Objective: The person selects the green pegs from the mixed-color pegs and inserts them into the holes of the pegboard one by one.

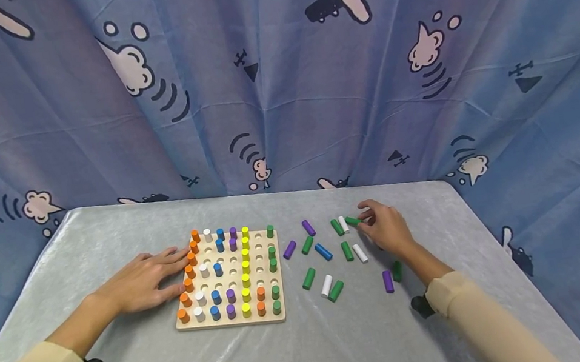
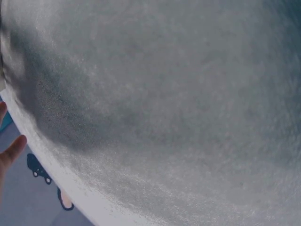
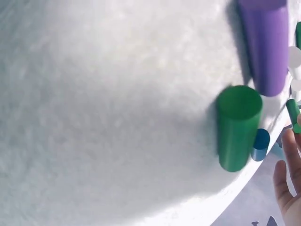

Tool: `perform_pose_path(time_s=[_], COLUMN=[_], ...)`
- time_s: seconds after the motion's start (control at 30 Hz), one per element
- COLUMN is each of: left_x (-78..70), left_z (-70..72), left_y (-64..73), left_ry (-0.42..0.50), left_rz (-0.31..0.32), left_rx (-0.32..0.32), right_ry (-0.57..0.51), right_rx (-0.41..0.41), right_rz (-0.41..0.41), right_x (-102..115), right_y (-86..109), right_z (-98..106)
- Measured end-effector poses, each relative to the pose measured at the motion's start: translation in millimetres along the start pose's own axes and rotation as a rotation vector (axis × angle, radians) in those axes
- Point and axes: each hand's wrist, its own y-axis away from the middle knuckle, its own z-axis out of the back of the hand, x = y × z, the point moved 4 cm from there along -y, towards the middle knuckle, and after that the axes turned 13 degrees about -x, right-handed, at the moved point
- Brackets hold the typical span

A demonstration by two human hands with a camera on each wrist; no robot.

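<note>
A wooden pegboard (image 1: 231,322) holds rows of coloured pegs, with orange down its left side, a yellow column and green along the right. My left hand (image 1: 144,281) lies flat with straight fingers on the table, fingertips at the board's left edge. Only two of its fingertips (image 2: 16,147) show in the left wrist view. To the right of the loose pegs, my right hand (image 1: 386,227) pinches a green peg (image 1: 352,220) between thumb and fingers. The right wrist view catches that green peg (image 3: 292,112) at its far right edge, by the fingers.
Loose green, white, purple and blue pegs lie between board and right hand, including a blue peg (image 1: 324,252) and a white peg (image 1: 327,286). A purple peg (image 1: 388,282) and a green peg (image 1: 397,271) lie near the right wrist. A patterned curtain (image 1: 277,85) hangs behind the table.
</note>
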Motion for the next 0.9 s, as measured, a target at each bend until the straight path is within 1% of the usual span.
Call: perform_pose_path(time_s=[0.1, 0.23, 0.5, 0.77, 0.9], left_x=[0.7, 2.2, 3.4, 2.7, 2.9], left_z=[-0.6, -2.1, -3.7, -3.9, -3.6], left_y=[0.0, -0.4, -1.2, -1.1, -1.8], left_ry=[-0.006, -0.004, -0.007, 0.0, 0.005], left_rz=[0.005, 0.011, 0.014, 0.011, 0.019], left_rx=[-0.001, 0.003, 0.013, 0.012, 0.019], right_ry=[-0.012, -0.028, -0.034, -0.028, -0.035], right_rx=[-0.016, -0.013, 0.036, 0.067, 0.056], right_rz=[0.022, 0.041, 0.06, 0.092, 0.102], right_x=[1.3, 1.2, 0.9, 5.1, 9.1], right_y=[-1.8, -3.8, -6.4, -7.5, -8.1], right_z=[3.6, 8.1, 13.6, 8.3, 4.2])
